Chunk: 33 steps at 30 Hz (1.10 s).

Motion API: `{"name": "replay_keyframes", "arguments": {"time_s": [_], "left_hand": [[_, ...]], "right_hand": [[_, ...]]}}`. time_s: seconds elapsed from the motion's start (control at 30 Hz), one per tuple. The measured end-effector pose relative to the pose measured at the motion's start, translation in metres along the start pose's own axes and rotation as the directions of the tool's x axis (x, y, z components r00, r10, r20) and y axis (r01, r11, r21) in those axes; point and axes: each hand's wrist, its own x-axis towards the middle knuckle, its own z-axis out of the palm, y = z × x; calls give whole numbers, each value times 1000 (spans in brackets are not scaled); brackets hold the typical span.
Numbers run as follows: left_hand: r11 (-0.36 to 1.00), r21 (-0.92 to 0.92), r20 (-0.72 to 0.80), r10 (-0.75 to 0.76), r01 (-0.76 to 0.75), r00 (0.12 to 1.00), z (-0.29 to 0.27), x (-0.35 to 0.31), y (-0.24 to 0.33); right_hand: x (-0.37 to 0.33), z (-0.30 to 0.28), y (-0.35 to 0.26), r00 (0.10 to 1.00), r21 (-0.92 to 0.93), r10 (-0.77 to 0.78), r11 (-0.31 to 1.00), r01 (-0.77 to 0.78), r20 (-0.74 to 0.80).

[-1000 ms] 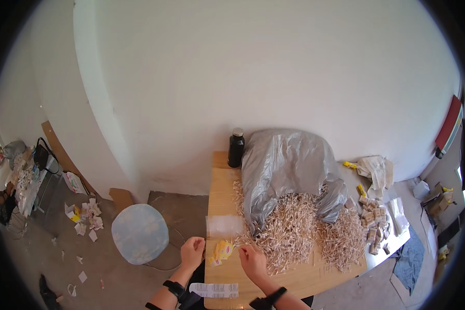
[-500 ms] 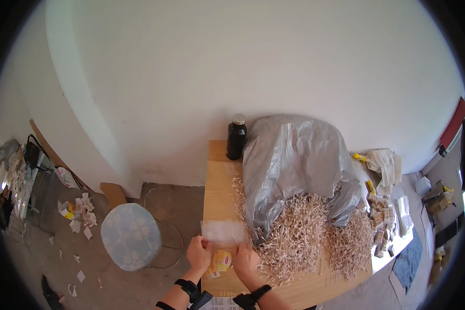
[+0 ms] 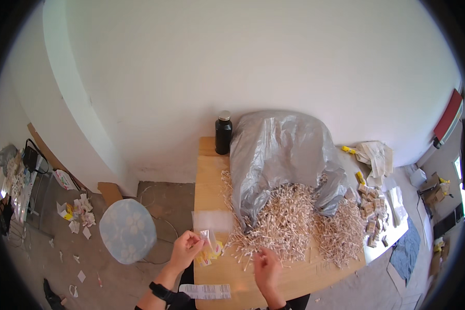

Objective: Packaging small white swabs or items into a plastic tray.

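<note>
My left hand (image 3: pixel 185 249) pinches a small clear plastic bag (image 3: pixel 208 238) over the table's left part. Below that bag lie yellow printed cards (image 3: pixel 206 255), partly covered by it. Just beyond is a stack of clear plastic bags (image 3: pixel 213 221). My right hand (image 3: pixel 267 268) is at the near edge of a big heap of cotton swabs (image 3: pixel 281 227), its fingers curled together. Whether anything is between those fingertips is too small to make out. A large grey plastic bag (image 3: pixel 287 150) lies open over the heap, swabs spilling from its mouth.
A black bottle (image 3: pixel 223 135) stands at the table's (image 3: pixel 207 181) far left corner. At the near edge lies a printed white sheet (image 3: pixel 206 291). Small packed bundles (image 3: pixel 373 209) are on the right. On the left is a stool (image 3: pixel 127 231) with a pale blue seat; paper scraps (image 3: pixel 80 211) litter the floor.
Both hands were together at the stack of clear bags. Now the left has drawn back with one small bag, and the right has moved over to the swabs. The view has shifted slightly.
</note>
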Motion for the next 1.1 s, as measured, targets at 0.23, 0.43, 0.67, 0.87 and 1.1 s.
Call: {"name": "replay_keyframes", "arguments": {"time_s": [0.23,0.43,0.67,0.87,1.1], "left_hand": [[959,-263,158,-68,109,985,-19,-90,55],[991,-105,-56,-93,87,994,-20,-157,46],[851,514,-179,232,-110,956,30,-230,77],[894,447,-300,164,-13,940,39,-239,60],[914,404,-270,129,-9,954,17,-241,46]], "right_hand": [[-38,35,-5,579,534,42,340,-774,814],[-103,32,-10,695,605,-39,530,-594,718],[-140,26,-21,851,397,90,855,-332,517],[-164,27,-34,841,140,-408,913,383,356],[-170,23,-41,818,292,-388,914,283,424]]}}
